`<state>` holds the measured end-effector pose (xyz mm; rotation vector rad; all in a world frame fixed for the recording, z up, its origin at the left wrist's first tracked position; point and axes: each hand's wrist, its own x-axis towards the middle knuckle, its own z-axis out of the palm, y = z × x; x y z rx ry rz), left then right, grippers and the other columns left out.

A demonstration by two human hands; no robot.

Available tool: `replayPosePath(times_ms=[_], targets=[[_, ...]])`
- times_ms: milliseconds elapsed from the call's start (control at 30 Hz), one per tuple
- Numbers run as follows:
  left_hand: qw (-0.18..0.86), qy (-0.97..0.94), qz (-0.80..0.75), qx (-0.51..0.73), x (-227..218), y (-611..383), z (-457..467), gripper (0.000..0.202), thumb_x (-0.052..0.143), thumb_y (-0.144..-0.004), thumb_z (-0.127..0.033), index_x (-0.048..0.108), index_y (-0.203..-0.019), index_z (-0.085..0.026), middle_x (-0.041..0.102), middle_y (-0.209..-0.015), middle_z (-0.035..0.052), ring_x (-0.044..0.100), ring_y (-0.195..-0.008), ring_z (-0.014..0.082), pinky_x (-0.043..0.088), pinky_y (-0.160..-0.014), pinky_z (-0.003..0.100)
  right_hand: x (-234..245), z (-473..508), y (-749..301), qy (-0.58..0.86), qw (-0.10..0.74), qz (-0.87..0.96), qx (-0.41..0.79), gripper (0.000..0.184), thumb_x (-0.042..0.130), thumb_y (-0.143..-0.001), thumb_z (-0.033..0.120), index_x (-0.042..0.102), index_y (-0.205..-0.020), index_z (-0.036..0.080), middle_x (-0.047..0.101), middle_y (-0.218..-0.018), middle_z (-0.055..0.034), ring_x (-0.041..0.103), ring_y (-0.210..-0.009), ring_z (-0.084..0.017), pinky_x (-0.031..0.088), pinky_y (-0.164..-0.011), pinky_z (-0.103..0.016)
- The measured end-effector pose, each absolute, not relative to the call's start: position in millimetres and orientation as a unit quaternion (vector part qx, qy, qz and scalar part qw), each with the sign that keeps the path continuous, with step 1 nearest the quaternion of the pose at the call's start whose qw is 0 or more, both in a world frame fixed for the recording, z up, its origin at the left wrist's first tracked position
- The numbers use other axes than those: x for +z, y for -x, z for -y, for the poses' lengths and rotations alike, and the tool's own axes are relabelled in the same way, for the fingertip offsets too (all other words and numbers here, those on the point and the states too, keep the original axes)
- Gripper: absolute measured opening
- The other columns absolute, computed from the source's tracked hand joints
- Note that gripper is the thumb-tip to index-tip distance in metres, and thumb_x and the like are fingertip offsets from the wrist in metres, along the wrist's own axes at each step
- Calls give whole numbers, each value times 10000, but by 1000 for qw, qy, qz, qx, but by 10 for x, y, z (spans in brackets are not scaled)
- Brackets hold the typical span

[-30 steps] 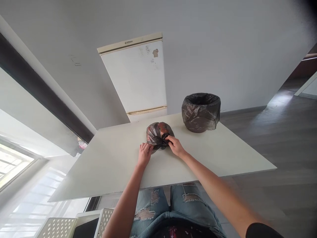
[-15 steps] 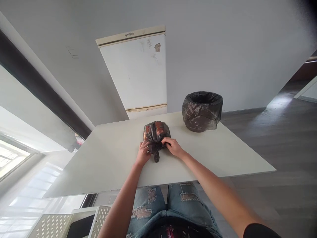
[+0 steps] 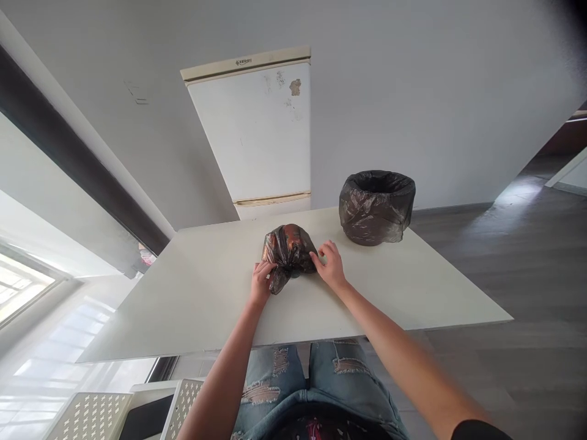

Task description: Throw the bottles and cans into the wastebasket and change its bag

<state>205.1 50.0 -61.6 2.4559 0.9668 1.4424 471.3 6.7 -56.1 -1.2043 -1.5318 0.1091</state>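
Dark plastic bag (image 3: 293, 240), its neck (image 3: 279, 282) slanting left toward the table's (image 3: 206, 299) near edge, pinched by left hand (image 3: 261, 281); right hand (image 3: 332, 267) spread; fridge (image 3: 257, 134) behind.

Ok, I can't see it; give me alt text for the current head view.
A dark plastic bag, reddish contents showing through, lies on a white table, its neck gathered on the near side. The left hand touches it beside the neck; the right hand, partly open, is at its right side. Farther back stand a bag-lined container, at right, and a fridge.
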Motion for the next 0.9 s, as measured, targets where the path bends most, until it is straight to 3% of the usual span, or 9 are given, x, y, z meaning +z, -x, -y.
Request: replayPosePath(times_ms=[100, 167, 267, 333, 367, 433, 500, 767, 900], targets=[[80, -818, -308, 478, -612, -2026, -495, 142, 614, -937, -282, 700, -1036, -228, 705, -832, 27, 638, -768, 193, 479, -776, 363, -612, -2, -4662, 482, 516, 704, 71, 558, 527, -1053, 509, 420, -577, 238, 433, -541, 1, 418, -535, -162, 357, -567, -329], [87, -819, -303, 480, -615, -2027, -494, 152, 624, -936, -306, 698, -1043, -228, 708, -837, 29, 642, -762, 195, 495, -773, 370, -632, 30, -4600, 451, 475, 751, 88, 533, 645, -980, 574, 495, -599, 233, 489, -550, 9, 443, -510, -146, 343, -532, -315], [98, -818, -300, 482, -622, -2079, -499, 148, 582, -983, -302, 709, -1013, -231, 721, -844, 38, 658, -782, 197, 523, -800, 385, -612, 29, -4525, 434, 436, 786, 69, 300, 753, -912, 537, 690, -974, 250, 717, -983, -66, 650, -821, -221, 451, -665, -322], [107, -824, -290, 475, -616, -2128, -495, 146, 588, -997, -297, 720, -989, -236, 741, -867, 44, 677, -835, 204, 539, -843, 398, -590, -1, -4508, 438, 428, 789, 50, 303, 729, -946, 398, 666, -1203, 250, 698, -1209, -112, 646, -1033, -276, 471, -798, -369], [113, -830, -283, 468, -607, -2150, -489, 132, 609, -991, -300, 726, -980, -239, 752, -884, 46, 685, -864, 209, 545, -861, 403, -583, -20, -4510, 440, 429, 787, 46, 273, 700, -962, 322, 664, -1221, 244, 703, -1199, -115, 633, -1047, -283, 459, -827, -387], [123, -842, -267, 452, -581, -2175, -471, 100, 659, -965, -309, 736, -965, -246, 765, -907, 46, 693, -904, 220, 553, -871, 408, -581, -51, -4526, 440, 431, 786, 49, 162, 623, -986, 200, 697, -1125, 239, 727, -1040, -90, 614, -964, -270, 428, -822, -396], [128, -847, -264, 443, -552, -2175, -450, 91, 670, -955, -308, 738, -960, -247, 765, -916, 49, 687, -916, 227, 554, -859, 409, -586, -67, -4546, 437, 437, 784, 53, 172, 568, -996, 141, 711, -991, 237, 715, -913, -69, 585, -895, -256, 405, -800, -393], [102, -797, -342, 487, -490, -2133, -407, 211, 487, -1041, -306, 679, -998, -229, 713, -922, 62, 613, -962, 242, 500, -920, 445, -584, -52, -4581, 442, 490, 748, 70, 174, 552, -995, 136, 686, -959, 240, 722, -1005, -81, 565, -954, -264, 429, -841, -427], [120, -811, -326, 471, -448, -2119, -367, 305, 408, -1070, -350, 659, -950, -227, 712, -942, 60, 627, -943, 226, 518, -895, 417, -617, -81, -4625, 437, 518, 730, 93, 183, 560, -949, 107, 665, -909, 252, 709, -917, -68, 589, -942, -267, 478, -836, -432]])
